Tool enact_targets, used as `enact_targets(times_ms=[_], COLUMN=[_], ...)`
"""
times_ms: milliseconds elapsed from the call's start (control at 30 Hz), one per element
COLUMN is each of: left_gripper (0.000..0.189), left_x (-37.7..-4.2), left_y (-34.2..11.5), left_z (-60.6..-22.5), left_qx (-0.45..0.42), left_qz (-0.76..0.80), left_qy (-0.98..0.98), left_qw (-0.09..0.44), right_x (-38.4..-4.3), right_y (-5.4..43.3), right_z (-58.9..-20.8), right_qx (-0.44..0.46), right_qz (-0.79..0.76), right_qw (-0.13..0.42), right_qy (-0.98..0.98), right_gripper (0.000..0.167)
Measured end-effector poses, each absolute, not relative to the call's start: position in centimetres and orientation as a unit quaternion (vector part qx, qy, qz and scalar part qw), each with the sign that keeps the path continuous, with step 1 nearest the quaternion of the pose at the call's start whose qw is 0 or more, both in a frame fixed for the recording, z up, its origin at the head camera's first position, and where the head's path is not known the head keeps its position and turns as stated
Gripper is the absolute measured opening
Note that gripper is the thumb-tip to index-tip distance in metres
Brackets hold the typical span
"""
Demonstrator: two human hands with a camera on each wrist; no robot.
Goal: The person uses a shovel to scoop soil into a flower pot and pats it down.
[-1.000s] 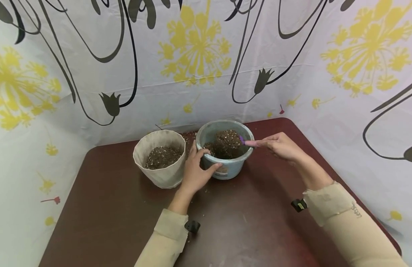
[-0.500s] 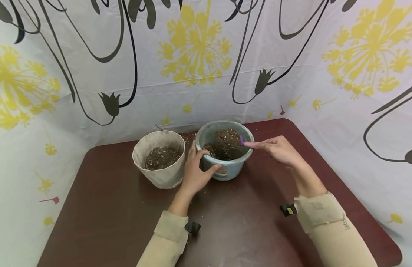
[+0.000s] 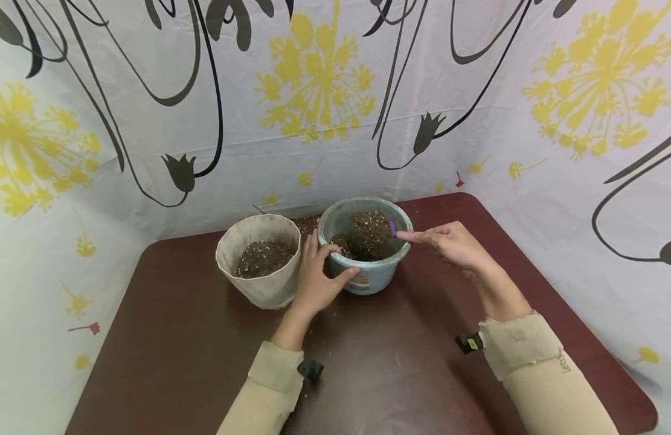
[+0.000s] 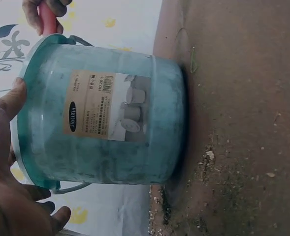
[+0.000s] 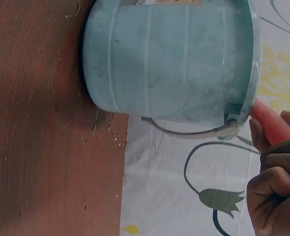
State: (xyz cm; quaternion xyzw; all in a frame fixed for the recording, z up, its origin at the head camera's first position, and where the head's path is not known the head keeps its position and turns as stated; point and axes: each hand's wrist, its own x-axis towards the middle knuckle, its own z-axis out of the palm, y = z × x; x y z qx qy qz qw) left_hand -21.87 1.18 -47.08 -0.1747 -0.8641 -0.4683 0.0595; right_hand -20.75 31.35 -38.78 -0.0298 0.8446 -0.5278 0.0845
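Observation:
A light blue bucket [image 3: 383, 277] with dark soil inside stands on the table. My left hand [image 3: 316, 283] grips its left rim, thumb along the front wall and fingers around the side. From the right, my right hand [image 3: 459, 246] holds a small trowel [image 3: 407, 235] by its pink handle, with a purple neck. The trowel's blade is hidden under a heap of soil [image 3: 371, 226] inside the bucket. The left wrist view shows the label [image 4: 105, 105] on the bucket's wall. In the right wrist view, fingers curl around the handle [image 5: 272, 123] just beyond the rim.
Left of the bucket stands a cream plant pot [image 3: 275, 291], partly filled with soil [image 3: 264, 258]. The dark red table [image 3: 177, 338] carries scattered crumbs near both containers. A patterned cloth [image 3: 335, 169] hangs close behind the table and along its sides.
Over the first half second my right forearm swung slightly left and toward me, the trowel staying in the bucket. Since then both hands have held nearly still.

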Motion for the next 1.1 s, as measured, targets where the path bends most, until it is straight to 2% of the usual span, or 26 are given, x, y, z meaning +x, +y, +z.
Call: enact_targets(times_ms=[100, 333, 567, 833, 1100], left_gripper=[0.053, 0.074, 0.06, 0.057, 0.062], left_x=[-21.9, -21.6, -21.0, -20.8, -20.8], left_y=[1.1, 0.2, -1.8, -6.5, -12.0], left_z=[-46.7, -44.6, -42.5, -41.4, -41.7], left_qx=[-0.176, -0.211, -0.24, -0.202, -0.126], left_qz=[-0.463, -0.445, -0.43, -0.377, -0.334], left_qy=[-0.867, -0.867, -0.864, -0.894, -0.923], left_qw=[0.055, 0.072, 0.103, 0.134, 0.145], right_x=[-20.8, -21.7, -22.0, -23.1, -25.1], right_y=[31.2, 30.6, 29.9, 27.6, 22.8], right_z=[-38.6, -37.4, -36.3, -35.2, -33.5], right_qx=[-0.019, -0.018, -0.024, -0.035, -0.071], right_qz=[-0.533, -0.565, -0.565, -0.548, -0.538], right_qw=[0.087, 0.099, 0.102, 0.118, 0.14], right_qy=[0.841, 0.819, 0.819, 0.828, 0.828], right_gripper=[0.026, 0.027, 0.027, 0.027, 0.027])
